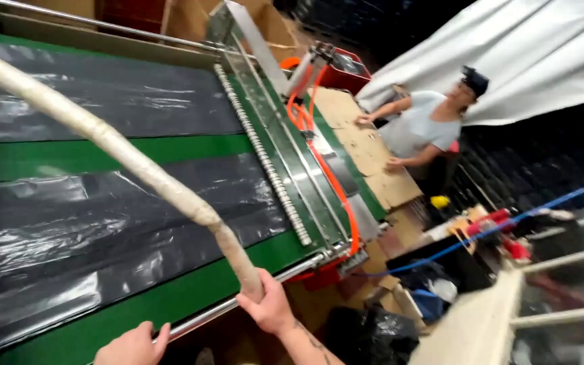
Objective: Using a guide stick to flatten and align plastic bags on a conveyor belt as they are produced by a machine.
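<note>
The fingers (255, 292) of the right hand (267, 307) are wrapped around the lower end of a wrapped pole (113, 143), whose long axis runs up and leftward across the black plastic sheeting (103, 216). The left hand (132, 346) is curled near the metal rail (238, 301) at the green surface (170, 297) edge, with nothing visibly held; the right is nearer.
</note>
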